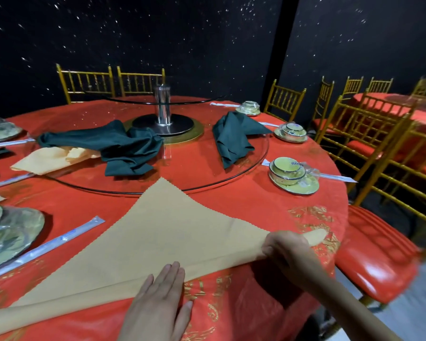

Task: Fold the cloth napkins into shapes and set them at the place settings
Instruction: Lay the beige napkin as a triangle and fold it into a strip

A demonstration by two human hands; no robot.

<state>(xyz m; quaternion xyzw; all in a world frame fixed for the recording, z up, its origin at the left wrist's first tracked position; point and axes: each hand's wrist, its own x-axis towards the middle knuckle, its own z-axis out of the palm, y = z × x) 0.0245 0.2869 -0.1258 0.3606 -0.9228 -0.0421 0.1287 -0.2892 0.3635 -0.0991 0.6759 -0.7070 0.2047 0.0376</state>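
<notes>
A tan cloth napkin [162,232] lies folded into a triangle on the red tablecloth [256,200], its apex pointing at the glass turntable. My left hand [158,299] lies flat with straight fingers on the folded lower edge. My right hand [288,249] grips the napkin's right corner, whose tip sticks out past the fingers. On the turntable lie two dark green napkins [123,146] [234,137] in loose heaps and another tan napkin [52,159].
The glass turntable [194,183] on a metal post fills the table's middle. Wrapped cup-and-saucer sets [290,174] and wrapped chopsticks [49,244] ring the edge, with wrapped plates [12,232] at left. Gold chairs with red seats [376,254] stand close on the right.
</notes>
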